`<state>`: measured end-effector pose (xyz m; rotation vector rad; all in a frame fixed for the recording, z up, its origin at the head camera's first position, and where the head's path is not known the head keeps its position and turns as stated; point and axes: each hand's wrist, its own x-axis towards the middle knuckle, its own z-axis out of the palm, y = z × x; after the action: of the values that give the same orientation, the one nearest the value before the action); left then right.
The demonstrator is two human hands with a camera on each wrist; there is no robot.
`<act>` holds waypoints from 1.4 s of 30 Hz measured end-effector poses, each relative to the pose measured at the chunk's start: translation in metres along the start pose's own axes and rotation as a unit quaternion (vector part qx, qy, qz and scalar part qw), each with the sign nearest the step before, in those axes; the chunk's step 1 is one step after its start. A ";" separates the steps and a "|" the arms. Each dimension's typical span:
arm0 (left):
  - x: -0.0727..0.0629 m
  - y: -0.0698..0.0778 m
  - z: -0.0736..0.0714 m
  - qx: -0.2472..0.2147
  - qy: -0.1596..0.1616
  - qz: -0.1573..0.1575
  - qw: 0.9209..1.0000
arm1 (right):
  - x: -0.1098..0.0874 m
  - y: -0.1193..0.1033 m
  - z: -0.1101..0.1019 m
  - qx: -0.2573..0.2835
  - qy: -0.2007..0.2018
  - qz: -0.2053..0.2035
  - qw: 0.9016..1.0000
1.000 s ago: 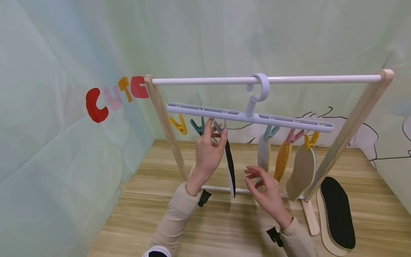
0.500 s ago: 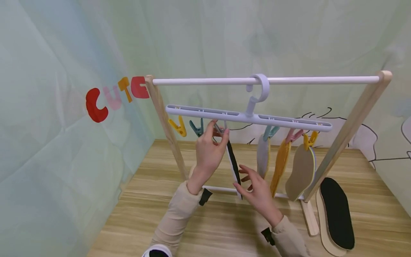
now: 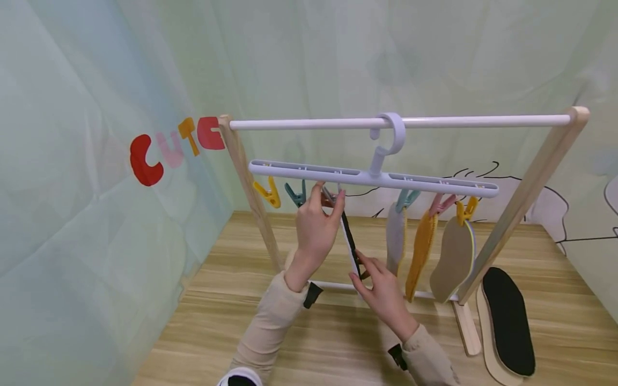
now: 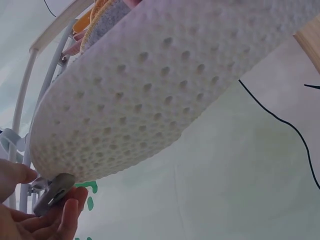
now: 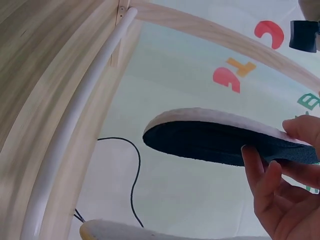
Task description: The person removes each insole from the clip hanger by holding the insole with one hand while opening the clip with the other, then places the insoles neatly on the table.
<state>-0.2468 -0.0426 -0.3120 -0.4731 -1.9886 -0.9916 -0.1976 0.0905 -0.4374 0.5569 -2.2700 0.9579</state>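
Observation:
My left hand pinches a grey clothespin that hangs under the pale hanger. At that clothespin is the top end of an insole, white and dimpled on one face. Its other face is black, as the right wrist view shows. Lower down, my right hand pinches the insole between thumb and fingers, and it slants down toward that hand. Left of my left hand hang a yellow clothespin and a teal clothespin, both without an insole.
A grey insole, an orange insole and a beige insole hang clipped at the hanger's right half. The hanger hooks over a white rod on a wooden frame. A black insole overlaps a beige one on the table.
My right hand has moved left and now grips the insole's lower part, which has tilted toward the right. My left hand keeps its pinch at the grey clothespin.

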 end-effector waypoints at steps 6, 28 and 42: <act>0.001 0.002 0.000 0.024 0.005 0.001 1.000 | -0.001 -0.003 0.002 -0.019 0.012 -0.019 1.000; 0.003 0.009 0.006 0.080 0.023 -0.025 0.996 | -0.004 -0.010 0.011 -0.068 0.039 -0.045 0.996; 0.003 0.012 0.006 0.085 0.016 -0.011 0.996 | -0.006 -0.008 0.012 -0.063 0.057 -0.047 0.995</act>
<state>-0.2442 -0.0306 -0.3062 -0.3414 -2.0322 -0.8286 -0.1930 0.0775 -0.4442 0.5352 -2.1660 0.7747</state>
